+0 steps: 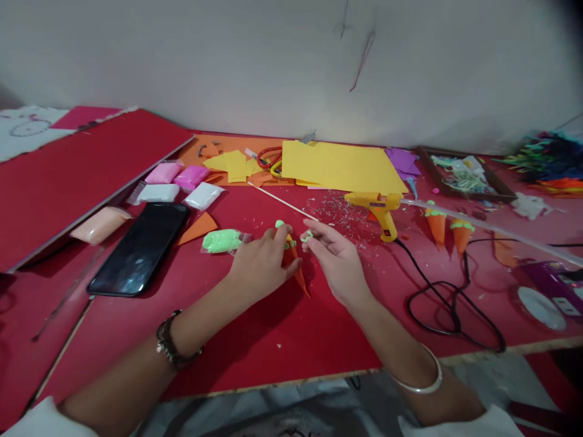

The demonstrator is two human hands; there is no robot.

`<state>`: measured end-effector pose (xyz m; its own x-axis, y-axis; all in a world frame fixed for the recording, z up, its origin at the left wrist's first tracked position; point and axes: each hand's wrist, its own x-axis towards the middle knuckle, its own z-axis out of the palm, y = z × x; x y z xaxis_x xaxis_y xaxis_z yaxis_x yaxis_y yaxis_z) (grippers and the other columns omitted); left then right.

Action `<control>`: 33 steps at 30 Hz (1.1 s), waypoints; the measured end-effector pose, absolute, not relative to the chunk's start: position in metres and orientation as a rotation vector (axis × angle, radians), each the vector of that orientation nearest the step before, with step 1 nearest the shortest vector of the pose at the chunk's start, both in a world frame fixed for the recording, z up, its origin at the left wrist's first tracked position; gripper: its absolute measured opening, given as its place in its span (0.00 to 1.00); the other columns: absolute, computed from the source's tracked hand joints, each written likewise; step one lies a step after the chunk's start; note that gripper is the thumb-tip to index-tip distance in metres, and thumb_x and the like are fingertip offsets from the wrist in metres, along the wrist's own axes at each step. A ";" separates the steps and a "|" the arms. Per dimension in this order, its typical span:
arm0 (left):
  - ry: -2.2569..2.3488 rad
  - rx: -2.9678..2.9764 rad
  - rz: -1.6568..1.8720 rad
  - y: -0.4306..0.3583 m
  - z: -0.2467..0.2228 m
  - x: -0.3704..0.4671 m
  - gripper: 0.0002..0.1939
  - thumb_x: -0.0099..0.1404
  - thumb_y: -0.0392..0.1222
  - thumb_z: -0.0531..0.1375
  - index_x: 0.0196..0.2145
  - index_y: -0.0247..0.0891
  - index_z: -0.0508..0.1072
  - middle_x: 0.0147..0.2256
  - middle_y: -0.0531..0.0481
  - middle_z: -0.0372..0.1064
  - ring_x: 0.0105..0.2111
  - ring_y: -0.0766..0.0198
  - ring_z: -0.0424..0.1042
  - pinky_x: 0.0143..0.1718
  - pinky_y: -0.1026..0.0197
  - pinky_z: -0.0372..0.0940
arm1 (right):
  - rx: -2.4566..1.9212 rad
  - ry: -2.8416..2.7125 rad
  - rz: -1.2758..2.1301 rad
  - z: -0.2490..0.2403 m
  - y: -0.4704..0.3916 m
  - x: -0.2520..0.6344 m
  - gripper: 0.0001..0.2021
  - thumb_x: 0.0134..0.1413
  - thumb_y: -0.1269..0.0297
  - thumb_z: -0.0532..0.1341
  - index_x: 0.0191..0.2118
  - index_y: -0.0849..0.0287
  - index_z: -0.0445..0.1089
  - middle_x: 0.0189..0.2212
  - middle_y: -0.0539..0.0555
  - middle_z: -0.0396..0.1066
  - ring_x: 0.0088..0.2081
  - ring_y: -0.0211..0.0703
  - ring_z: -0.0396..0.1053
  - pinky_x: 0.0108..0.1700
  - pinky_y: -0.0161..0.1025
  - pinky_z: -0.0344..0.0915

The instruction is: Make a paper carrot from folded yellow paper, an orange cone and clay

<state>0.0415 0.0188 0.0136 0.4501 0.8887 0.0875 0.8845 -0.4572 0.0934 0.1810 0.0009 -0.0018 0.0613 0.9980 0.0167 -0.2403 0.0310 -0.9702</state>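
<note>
My left hand [259, 261] is closed around an orange paper cone [298, 278] whose tip points down and toward me. Light green clay trims the cone's wide end, partly hidden behind my fingers. Just to the right, my right hand [341, 264] pinches a small piece of light green clay [308, 237] between thumb and fingertips, close to the cone. A packet of the same green clay [222, 241] lies left of my left hand. Two finished-looking orange cones with green rims [436, 227] lie at the right.
A yellow glue gun [380, 209] with a clear glue stick and black cable rests on the red table. Yellow sheets [341, 167] and red-handled scissors [268, 158] lie behind. At left are a black phone [139, 252] and several clay packets [191, 178]. A tray [464, 173] stands back right.
</note>
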 end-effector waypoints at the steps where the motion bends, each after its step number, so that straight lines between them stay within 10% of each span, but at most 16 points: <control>1: 1.614 2.606 0.213 0.019 0.013 0.040 0.23 0.59 0.51 0.50 0.49 0.35 0.55 0.37 0.42 0.68 0.33 0.51 0.70 0.30 0.55 0.61 | -1.022 -0.983 1.262 -0.002 0.002 0.182 0.13 0.49 0.68 0.58 0.43 0.53 0.68 0.35 0.49 0.70 0.35 0.33 0.67 0.42 0.34 0.65; 6: 1.475 2.297 0.366 0.024 0.008 0.032 0.24 0.57 0.48 0.53 0.48 0.37 0.52 0.32 0.47 0.66 0.32 0.55 0.69 0.28 0.59 0.60 | -0.993 -0.946 1.303 -0.001 0.002 0.183 0.08 0.52 0.66 0.57 0.38 0.56 0.71 0.33 0.50 0.72 0.36 0.34 0.69 0.42 0.34 0.65; 12: 1.289 1.912 0.647 0.027 0.001 0.028 0.25 0.57 0.44 0.54 0.50 0.40 0.49 0.36 0.50 0.61 0.32 0.64 0.65 0.33 0.61 0.62 | -1.100 -0.952 1.250 0.002 -0.001 0.184 0.06 0.49 0.63 0.59 0.25 0.58 0.69 0.17 0.43 0.62 0.15 0.24 0.55 0.17 0.26 0.53; 19: 1.001 1.162 0.813 0.026 0.006 0.033 0.20 0.56 0.37 0.54 0.46 0.44 0.54 0.35 0.55 0.60 0.32 0.70 0.64 0.35 0.66 0.62 | -1.025 -0.947 1.265 -0.001 0.003 0.184 0.11 0.50 0.68 0.58 0.41 0.55 0.71 0.35 0.50 0.71 0.36 0.33 0.68 0.41 0.33 0.64; 26: 0.840 0.686 0.823 0.027 0.010 0.029 0.17 0.57 0.38 0.53 0.45 0.44 0.57 0.33 0.52 0.64 0.24 0.70 0.66 0.28 0.65 0.63 | -1.135 -0.955 1.258 0.002 0.001 0.187 0.08 0.50 0.62 0.58 0.25 0.59 0.70 0.14 0.42 0.59 0.13 0.24 0.54 0.15 0.26 0.50; 33: 0.823 0.736 0.872 0.022 0.012 0.031 0.18 0.58 0.37 0.55 0.47 0.42 0.57 0.27 0.56 0.60 0.20 0.74 0.60 0.22 0.70 0.56 | -1.124 -1.030 1.196 -0.003 0.004 0.187 0.11 0.49 0.67 0.59 0.41 0.53 0.71 0.32 0.48 0.71 0.31 0.31 0.67 0.36 0.30 0.64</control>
<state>0.0308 0.0224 0.0116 0.3926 0.8674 -0.3057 -0.3555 0.4497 0.8194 0.1872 0.0040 -0.0029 0.0983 0.9951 0.0096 -0.1569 0.0250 -0.9873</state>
